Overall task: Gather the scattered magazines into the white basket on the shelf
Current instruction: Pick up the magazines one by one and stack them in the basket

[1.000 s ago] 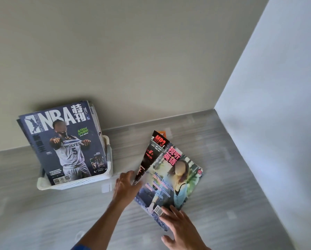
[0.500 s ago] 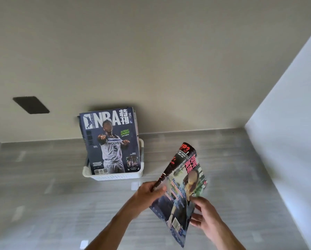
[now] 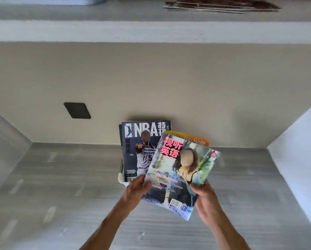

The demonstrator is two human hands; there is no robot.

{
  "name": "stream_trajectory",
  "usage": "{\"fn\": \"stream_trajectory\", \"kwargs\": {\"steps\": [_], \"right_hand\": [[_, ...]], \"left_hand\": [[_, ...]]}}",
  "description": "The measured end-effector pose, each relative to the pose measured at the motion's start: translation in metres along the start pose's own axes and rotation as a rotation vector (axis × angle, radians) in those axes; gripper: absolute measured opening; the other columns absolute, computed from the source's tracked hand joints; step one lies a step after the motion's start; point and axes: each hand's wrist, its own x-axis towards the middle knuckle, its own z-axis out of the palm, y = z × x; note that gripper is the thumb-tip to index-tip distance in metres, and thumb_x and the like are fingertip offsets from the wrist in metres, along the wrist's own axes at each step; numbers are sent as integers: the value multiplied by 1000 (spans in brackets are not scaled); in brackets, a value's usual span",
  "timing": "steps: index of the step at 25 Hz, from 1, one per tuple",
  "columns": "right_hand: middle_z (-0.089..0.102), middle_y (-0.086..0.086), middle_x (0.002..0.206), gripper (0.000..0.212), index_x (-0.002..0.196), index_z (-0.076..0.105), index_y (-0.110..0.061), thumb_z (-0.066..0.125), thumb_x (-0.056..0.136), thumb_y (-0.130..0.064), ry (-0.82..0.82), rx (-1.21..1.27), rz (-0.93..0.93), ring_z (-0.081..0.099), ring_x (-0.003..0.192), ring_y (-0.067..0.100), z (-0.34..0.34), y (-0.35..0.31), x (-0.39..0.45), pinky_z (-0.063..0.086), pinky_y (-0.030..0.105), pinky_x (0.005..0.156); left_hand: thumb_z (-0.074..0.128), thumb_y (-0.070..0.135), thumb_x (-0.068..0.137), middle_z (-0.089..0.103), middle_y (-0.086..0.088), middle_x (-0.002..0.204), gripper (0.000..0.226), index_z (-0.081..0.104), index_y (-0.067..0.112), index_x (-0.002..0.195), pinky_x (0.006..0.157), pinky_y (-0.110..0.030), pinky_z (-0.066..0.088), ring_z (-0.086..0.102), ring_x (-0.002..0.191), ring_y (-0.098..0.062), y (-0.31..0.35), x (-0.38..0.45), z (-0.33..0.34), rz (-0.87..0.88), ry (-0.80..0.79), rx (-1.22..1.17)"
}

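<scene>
White basket (image 3: 121, 179): only a sliver of its rim and left wall shows, at the lower left corner of the magazines standing in it. It sits on the grey wood-grain shelf (image 3: 61, 186), close to the beige back wall (image 3: 151, 78).

Contents: a dark NBA magazine (image 3: 135, 150) stands upright at the front, cover facing out, a player in a Wolves jersey on it. More page edges show behind its top and left edges, so at least one further magazine is stacked behind; count not readable.

Held magazines: a colourful magazine (image 3: 180, 170) with red Chinese title characters and "Never Say Never" on the cover, tilted to the right, overlapping the right half of the NBA cover. A second, orange-edged magazine (image 3: 190, 138) peeks out behind its top edge. Both are lifted off the shelf, in front of the basket, not yet inside it.

Left hand (image 3: 135, 191): closed on the lower left edge of the colourful magazine, fingers wrapped behind, thumb side toward the cover. Forearm runs up from bottom centre.

Right hand (image 3: 206, 197): clamped on the lower right edge, thumb on the cover, fingers underneath. Forearm comes in from bottom right.

Surroundings: a dark square plate (image 3: 77, 110) on the back wall, left of the basket. White side panel (image 3: 299, 168) at right. On the upper shelf board (image 3: 151, 29), a flat stack of other magazines (image 3: 219, 6) lies at top right, blurred.
</scene>
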Motion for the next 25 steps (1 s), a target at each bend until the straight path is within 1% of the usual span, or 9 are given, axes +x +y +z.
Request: {"fn": "stream_trajectory", "kwargs": {"steps": [2,4,7,9,10,12,15,18,25], "right_hand": [[66,25,121,58,122,60,0,67,64,4,-14,-115,-84,61,114,40,37,-21,23,43,50,103],[70,20,115,48,114,63,-7,72,67,-4,47,-304,-140,65,106,34,72,-35,52,48,48,99],[63,5,123,48,123,50,-17,75,82,-20,194,-800,-178,61,103,19,108,-31,82,50,40,94],[54,4,129,54,132,43,-14,69,87,-24,370,-1082,-216,56,113,23,109,-3,85,48,42,97],[57,6,126,47,129,46,-13,66,87,-22,392,-1189,-264,58,112,27,105,15,82,49,43,94],[65,1,120,36,121,53,-20,59,85,-19,201,-1460,-175,60,111,26,91,49,71,46,39,94],[61,-5,129,46,128,49,-29,54,83,-22,-144,-1944,7,54,122,17,73,81,59,27,38,109],[55,-2,136,50,133,46,-25,53,83,-21,-148,-2033,-23,47,128,19,67,88,52,20,38,114],[59,3,132,45,128,49,-20,55,83,-16,-241,-2089,55,51,124,24,64,80,14,24,42,109]], "left_hand": [[60,39,74,63,5,58,33,61,7,73,53,-20,45,56,53,-4,17,13,-21,93,-27,-80],[55,32,80,66,3,62,26,63,7,77,56,-25,49,59,56,-6,30,34,-44,120,54,-71],[55,23,86,68,-1,83,14,58,17,99,66,-33,50,66,75,-20,30,57,-66,17,302,203],[58,19,83,62,4,87,23,50,22,104,60,-27,40,61,77,-22,15,60,-72,-122,390,430],[58,19,81,60,6,85,23,48,22,102,58,-25,37,59,77,-22,5,59,-71,-159,371,484],[56,20,79,64,7,91,24,48,24,101,66,-27,38,61,85,-23,-18,58,-68,-180,211,643],[52,29,85,68,7,114,29,55,30,114,95,-35,27,59,109,-19,-44,52,-64,-100,-58,1081],[49,36,92,67,8,121,28,58,30,118,106,-37,19,57,114,-17,-53,42,-56,-35,-50,1227],[50,37,89,65,8,126,37,54,31,125,110,-36,21,57,119,-12,-46,0,-39,-80,-105,1313]]}}
